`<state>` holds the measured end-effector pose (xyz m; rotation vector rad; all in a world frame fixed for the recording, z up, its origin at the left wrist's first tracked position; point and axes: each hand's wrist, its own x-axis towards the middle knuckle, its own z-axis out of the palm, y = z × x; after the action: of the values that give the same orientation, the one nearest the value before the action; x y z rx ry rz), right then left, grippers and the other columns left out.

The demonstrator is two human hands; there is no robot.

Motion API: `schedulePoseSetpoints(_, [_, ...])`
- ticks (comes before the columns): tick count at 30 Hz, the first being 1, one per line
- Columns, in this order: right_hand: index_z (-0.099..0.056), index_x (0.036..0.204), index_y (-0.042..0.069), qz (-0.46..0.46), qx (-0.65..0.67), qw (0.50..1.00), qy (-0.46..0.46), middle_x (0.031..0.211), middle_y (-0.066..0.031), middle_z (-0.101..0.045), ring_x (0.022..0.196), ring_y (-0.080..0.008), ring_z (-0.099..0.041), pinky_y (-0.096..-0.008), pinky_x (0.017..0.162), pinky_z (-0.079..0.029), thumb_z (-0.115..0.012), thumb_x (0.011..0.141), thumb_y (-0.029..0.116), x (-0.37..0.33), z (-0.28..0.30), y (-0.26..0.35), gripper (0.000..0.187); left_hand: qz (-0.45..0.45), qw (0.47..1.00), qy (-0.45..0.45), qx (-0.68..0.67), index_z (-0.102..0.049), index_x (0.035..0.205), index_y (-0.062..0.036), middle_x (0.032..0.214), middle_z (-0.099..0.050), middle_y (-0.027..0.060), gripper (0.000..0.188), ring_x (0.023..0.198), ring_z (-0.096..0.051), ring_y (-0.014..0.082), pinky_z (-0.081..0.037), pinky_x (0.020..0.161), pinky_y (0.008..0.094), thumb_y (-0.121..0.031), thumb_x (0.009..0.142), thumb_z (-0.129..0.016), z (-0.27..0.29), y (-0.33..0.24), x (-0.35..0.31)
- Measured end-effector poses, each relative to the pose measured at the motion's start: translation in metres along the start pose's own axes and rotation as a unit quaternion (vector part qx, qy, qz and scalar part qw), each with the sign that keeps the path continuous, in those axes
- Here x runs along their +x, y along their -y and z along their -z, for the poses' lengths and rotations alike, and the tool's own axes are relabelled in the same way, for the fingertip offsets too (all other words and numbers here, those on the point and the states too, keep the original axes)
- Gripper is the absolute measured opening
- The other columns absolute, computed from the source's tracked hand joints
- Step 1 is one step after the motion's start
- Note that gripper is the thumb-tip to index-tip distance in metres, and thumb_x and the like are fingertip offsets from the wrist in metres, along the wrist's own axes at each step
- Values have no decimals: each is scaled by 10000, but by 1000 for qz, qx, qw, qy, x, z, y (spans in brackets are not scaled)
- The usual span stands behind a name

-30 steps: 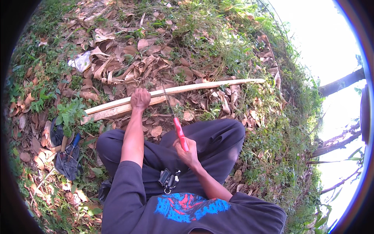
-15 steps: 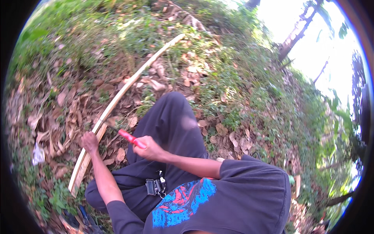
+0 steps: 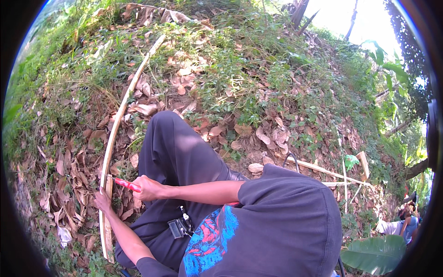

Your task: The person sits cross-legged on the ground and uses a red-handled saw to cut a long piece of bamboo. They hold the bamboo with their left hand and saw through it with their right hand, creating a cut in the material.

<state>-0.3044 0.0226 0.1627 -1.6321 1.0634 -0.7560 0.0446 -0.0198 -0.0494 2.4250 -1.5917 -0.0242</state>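
Note:
A long, pale, slightly curved wooden strip (image 3: 121, 111) runs from the grass at the upper left down beside my left shin. My left hand (image 3: 102, 201) is closed around its lower part. A shorter wooden piece (image 3: 109, 189) lies alongside that lower part, partly covered by my fingers. In my right hand (image 3: 148, 188) is a red-handled tool (image 3: 128, 185), its front end pointing at the wood just above my left hand. Its working end is too small to make out, so I cannot tell whether it touches the wood.
Dry leaves (image 3: 143, 109) and low green plants surround my bent legs. More wooden strips (image 3: 318, 167) lie on the ground to the right, near a green scrap (image 3: 350, 161). A large green leaf (image 3: 374, 255) and another person (image 3: 409, 225) are at the lower right.
My view has turned toward the right, bringing the other strips and a person into sight. The wooden strip now stands steeper in view. Both hands keep their holds, the tool still at the wood.

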Motion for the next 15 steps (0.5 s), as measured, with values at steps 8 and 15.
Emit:
schedulePoseSetpoints(8, [-553, 662, -20, 0, -33, 999, 14, 636, -265, -576, 648, -432, -643, -492, 549, -476, -593, 809, 140, -31, -8, 36, 221, 44, 998, 33, 9, -679, 964, 7, 1039, -671, 248, 655, 951, -642, 453, -489, 840, 551, -600, 960, -433, 15, -19, -7])
schedulePoseSetpoints(15, [-501, 679, -36, 9, -59, 998, 6, 552, -176, -489, 472, -185, -428, -395, 501, -391, -569, 795, 88, 19, -25, -2, 182, 74, 995, 41, -53, -662, 1078, -6, 1150, -645, 228, 669, 1096, -563, 404, -418, 970, 506, -629, 933, -469, 44, -52, -15])
